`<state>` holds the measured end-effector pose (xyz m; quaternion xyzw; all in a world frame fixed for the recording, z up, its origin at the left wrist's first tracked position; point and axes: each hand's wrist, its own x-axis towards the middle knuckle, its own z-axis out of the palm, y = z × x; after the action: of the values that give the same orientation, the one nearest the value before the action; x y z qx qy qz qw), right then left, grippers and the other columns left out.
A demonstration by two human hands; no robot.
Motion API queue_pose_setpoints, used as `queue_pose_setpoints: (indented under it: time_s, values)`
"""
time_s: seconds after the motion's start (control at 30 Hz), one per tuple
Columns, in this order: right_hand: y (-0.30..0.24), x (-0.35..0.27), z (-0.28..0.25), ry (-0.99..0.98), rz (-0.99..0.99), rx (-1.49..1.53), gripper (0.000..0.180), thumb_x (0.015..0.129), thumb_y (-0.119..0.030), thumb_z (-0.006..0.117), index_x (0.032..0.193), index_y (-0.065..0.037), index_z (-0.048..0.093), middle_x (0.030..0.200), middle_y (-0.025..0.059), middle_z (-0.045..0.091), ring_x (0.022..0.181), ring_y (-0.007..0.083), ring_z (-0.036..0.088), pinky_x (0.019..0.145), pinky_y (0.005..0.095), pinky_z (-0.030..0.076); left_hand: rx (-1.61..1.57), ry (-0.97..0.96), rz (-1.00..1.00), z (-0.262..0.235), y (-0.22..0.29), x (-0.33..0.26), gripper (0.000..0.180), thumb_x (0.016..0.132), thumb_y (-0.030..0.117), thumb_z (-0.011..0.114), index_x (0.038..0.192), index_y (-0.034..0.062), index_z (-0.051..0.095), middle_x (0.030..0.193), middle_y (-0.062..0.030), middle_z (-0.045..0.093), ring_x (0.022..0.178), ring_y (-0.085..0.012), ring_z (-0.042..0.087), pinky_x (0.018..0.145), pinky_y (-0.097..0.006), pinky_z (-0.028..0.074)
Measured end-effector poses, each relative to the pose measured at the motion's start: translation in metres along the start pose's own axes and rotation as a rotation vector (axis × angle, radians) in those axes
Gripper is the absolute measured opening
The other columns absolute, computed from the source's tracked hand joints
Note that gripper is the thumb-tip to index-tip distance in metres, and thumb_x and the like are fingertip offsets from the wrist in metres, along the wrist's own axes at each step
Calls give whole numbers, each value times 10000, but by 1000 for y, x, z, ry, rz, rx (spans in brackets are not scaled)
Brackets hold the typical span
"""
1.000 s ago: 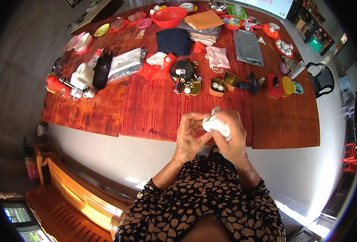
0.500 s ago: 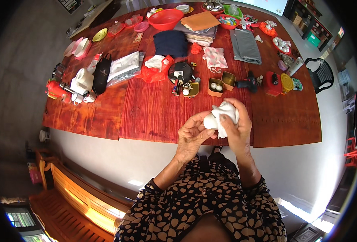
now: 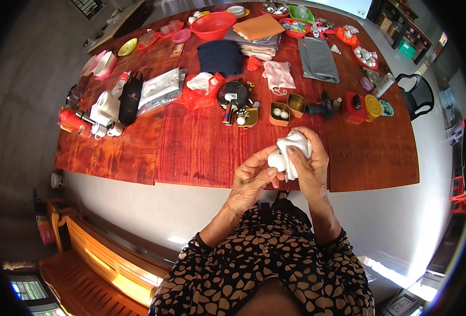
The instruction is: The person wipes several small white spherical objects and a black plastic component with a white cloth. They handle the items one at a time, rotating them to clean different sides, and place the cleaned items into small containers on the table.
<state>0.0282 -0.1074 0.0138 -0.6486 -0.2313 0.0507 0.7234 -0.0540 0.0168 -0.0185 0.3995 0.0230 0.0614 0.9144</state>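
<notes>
My left hand (image 3: pixel 251 178) pinches a white table tennis ball (image 3: pixel 277 161) between thumb and fingers, just above the near edge of the table. A small dark mark shows on the ball's upper side. My right hand (image 3: pixel 311 158) grips a bunched white cloth (image 3: pixel 294 143), which presses against the ball's right side. Part of the cloth is hidden under the right thumb. Beyond my hands stands an open box (image 3: pixel 280 121) with two white balls (image 3: pixel 281 113) in it. Its lid or second half (image 3: pixel 296 105) leans beside it, showing a gold inside.
Left of the box lie a black round paddle-like thing (image 3: pixel 231 90) and a small gold tray (image 3: pixel 251 118). A cordless drill (image 3: pixel 325 107), a red container (image 3: pixel 354 111) and a yellow-lidded jar (image 3: pixel 372 107) stand to the right. Folded cloths (image 3: pixel 220 57) and a red basin (image 3: pixel 213 25) fill the far side.
The ball has turned in my left fingers, so its dark mark now shows and more of it is uncovered. The cloth stays in my right hand, shifted slightly.
</notes>
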Motion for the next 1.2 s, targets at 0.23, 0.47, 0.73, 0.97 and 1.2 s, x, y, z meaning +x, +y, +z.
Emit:
queue_pose_setpoints:
  time_s: [0.23,0.47,0.73,0.97,1.2]
  values:
    - [8,-12,12,-86,-375,-298,451,759,26,639,1182,-11,486,1055,132,566,922,221,597,775,308,485,-64,59,21,-12,-2,1,453,831,42,659,1257,7,506,1034,-77,609,808,-113,579,668,-230,503]
    - [-2,-5,7,-150,-57,-72,401,791,38,605,1175,-15,501,1064,100,587,946,145,578,790,264,481,10,-15,26,-15,10,-3,471,793,-21,673,1239,12,525,1071,-84,603,906,-145,604,774,-274,548]
    - [0,-6,17,-173,-224,-152,422,738,63,618,1137,-25,514,1015,122,571,892,182,590,753,302,487,207,6,192,-16,12,-1,449,781,3,696,1185,7,500,1093,-109,594,987,-177,595,831,-310,544]
    - [-14,-2,25,-303,-467,-374,429,664,64,683,1059,-68,581,974,114,570,902,293,577,724,368,507,359,-99,359,-28,9,-2,425,758,-13,700,1141,35,521,1115,-85,541,1057,-188,575,915,-320,511]
    - [5,-2,22,-117,-31,-34,372,805,15,603,1157,-24,490,1002,113,590,907,162,591,754,284,490,75,1,193,-15,10,-4,366,792,-26,670,1124,-15,515,1063,-120,600,985,-185,607,820,-305,561]
